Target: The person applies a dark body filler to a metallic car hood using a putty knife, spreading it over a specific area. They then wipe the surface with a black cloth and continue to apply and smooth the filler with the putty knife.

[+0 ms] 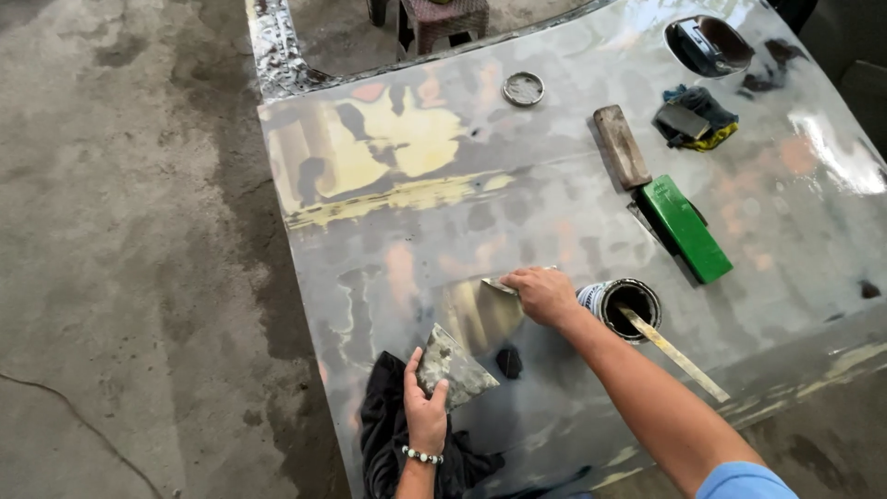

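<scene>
On the bare metal car panel, near its lower middle, a spreader blade pressed flat under the right hand, fingers closed over it. Filler spread in yellowish patches at the upper left, a fresh streak by the blade; much of the sheet bare and grey, so work seemingly partway. Left hand clamped on a smeared mixing board, above a dark rag. Just right, an open tin with stir stick; farther up, green block, wooden block.
</scene>
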